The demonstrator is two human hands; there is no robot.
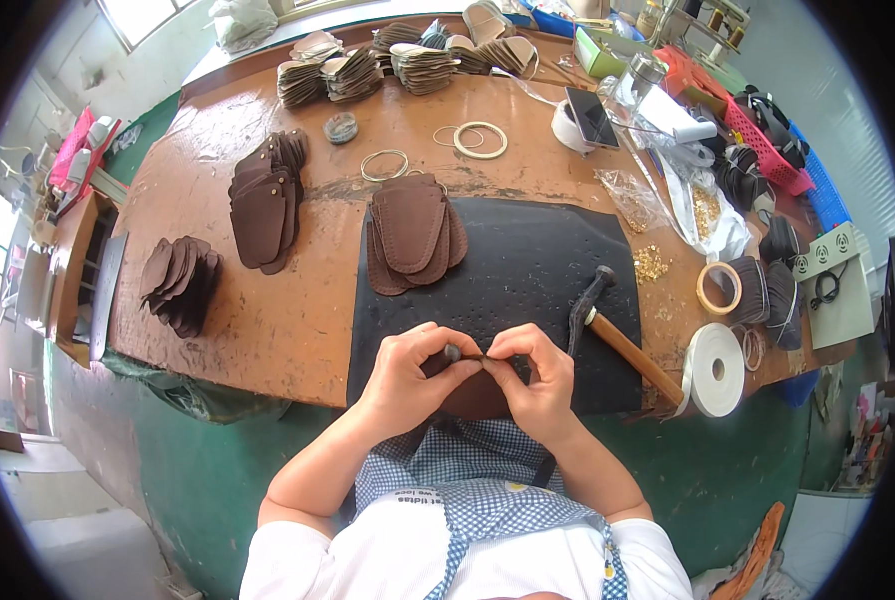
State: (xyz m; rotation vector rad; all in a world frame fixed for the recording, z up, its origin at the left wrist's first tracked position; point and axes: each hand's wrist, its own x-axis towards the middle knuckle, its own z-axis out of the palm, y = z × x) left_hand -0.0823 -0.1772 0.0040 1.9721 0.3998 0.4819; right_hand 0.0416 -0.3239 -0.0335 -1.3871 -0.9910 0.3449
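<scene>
My left hand point(415, 372) and my right hand point(533, 382) meet at the front edge of the black mat point(527, 235). Both pinch the top edge of a brown leather piece point(470, 400), which hangs between them. A dark rod-like tool end point(452, 353) pokes out within my left hand; its rest is hidden by the fingers. Whether something small sits in the pinch cannot be made out. A hammer point(627, 348) with a wooden handle lies just right of my right hand. Beyond my hands is a stack of stitched brown leather pieces point(412, 235), partly on the mat.
More brown leather stacks point(267, 205) lie left. A small round container point(340, 127), rings point(480, 140) and pale-topped stacks point(422, 68) stand farther back. At right are small gold-coloured parts point(650, 263), a white tape roll point(715, 370), a phone point(592, 117) and a pink basket point(767, 145).
</scene>
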